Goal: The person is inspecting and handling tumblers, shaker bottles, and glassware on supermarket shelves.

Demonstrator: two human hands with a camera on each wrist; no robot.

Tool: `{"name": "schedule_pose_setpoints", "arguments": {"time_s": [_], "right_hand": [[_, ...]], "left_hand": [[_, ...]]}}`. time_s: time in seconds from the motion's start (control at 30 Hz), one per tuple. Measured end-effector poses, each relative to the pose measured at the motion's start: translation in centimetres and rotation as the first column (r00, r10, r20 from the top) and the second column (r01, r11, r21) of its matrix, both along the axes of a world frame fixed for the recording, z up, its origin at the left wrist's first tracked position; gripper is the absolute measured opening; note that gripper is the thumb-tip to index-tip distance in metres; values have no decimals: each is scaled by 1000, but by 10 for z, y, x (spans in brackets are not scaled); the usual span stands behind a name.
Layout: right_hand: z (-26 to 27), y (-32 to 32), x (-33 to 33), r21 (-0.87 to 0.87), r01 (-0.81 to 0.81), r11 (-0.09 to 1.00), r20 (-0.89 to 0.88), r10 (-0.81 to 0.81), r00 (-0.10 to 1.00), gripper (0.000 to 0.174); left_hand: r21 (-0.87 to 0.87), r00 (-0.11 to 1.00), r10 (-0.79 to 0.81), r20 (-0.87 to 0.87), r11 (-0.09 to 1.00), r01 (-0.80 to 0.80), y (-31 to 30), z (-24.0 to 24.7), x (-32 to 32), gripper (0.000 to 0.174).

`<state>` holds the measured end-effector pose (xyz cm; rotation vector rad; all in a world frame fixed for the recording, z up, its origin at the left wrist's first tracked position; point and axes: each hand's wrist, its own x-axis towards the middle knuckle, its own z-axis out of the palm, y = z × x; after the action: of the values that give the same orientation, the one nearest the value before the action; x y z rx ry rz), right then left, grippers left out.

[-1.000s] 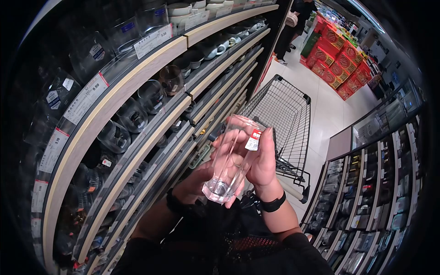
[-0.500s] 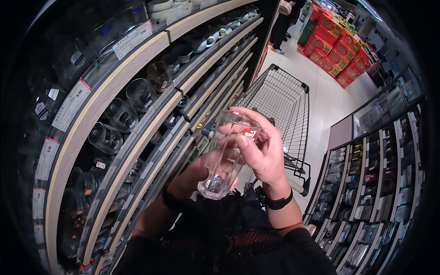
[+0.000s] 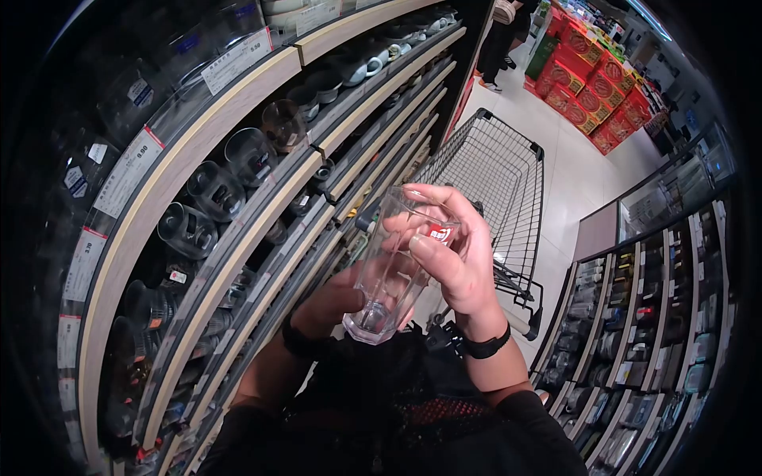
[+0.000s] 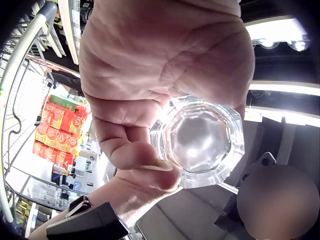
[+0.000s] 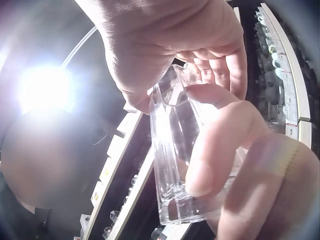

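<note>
On the left, the pale-edged store shelf point(image 3: 167, 190) holds rows of clear glassware lying on their sides, close to the person's elbow; a careless swing of the arm could knock one loose.

The left hand point(image 3: 333, 301) curls its fingers and thumb round the thick base of a tall clear faceted glass tumbler point(image 3: 397, 262), which is held tilted in the air at chest height, mouth pointing away. Seen from the left wrist, only a few fingertips point(image 4: 150, 162) bear on the smooth base point(image 4: 200, 142), so it could slide if the hold loosens.

The right hand point(image 3: 460, 262) pinches the upper wall near the rim, thumb beside a red-and-white price sticker point(image 3: 440, 232). Squeezing the thin rim hard, or picking at the sticker, could twist the tumbler out of both holds.

Beyond stands a black wire shopping cart point(image 3: 492, 182) on a pale tiled floor point(image 3: 571, 182); a drop onto either would likely shatter the glass.
</note>
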<state>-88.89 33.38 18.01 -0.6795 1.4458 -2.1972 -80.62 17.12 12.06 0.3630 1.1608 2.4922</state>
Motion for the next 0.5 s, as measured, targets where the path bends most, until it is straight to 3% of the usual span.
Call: {"name": "schedule_pose_setpoints", "arguments": {"time_s": [0.07, 0.13, 0.2, 0.27, 0.33, 0.4, 0.47, 0.5], "right_hand": [[-6, -4, -3, -41, -35, 999, -20, 35, 999, 64], [-13, -8, -6, -118, -178, 977, -51, 173, 984, 82], [-16, -8, -5, -88, -165, 982, -45, 161, 986, 88], [-24, -9, -7, -223, -147, 964, -44, 141, 989, 62], [-25, -7, -9, -203, -88, 975, -36, 82, 996, 58], [-24, -4, -11, -164, 31, 986, -35, -38, 999, 50], [-24, -7, -8, -109, 124, 986, -59, -131, 990, 47], [-26, -8, -7, -88, 179, 980, -95, -187, 978, 48]], "left_hand": [[61, 993, -116, -8, 991, 116, -3, -17, -6, 89], [87, 990, -138, 26, 987, 135, -1, -8, -8, 91], [113, 985, -160, 64, 982, 152, 1, 2, -9, 92], [18, 990, -138, -23, 990, 138, 2, 8, -9, 92], [5, 998, -57, 3, 998, 57, 3, 4, -6, 90], [-109, 998, 40, 49, 993, -34, -6, -3, -12, 62], [-144, 989, 65, 132, 989, -46, -4, -2, -11, 66], [-343, 987, 150, -54, 926, -159, -1, 4, -6, 70]]}}
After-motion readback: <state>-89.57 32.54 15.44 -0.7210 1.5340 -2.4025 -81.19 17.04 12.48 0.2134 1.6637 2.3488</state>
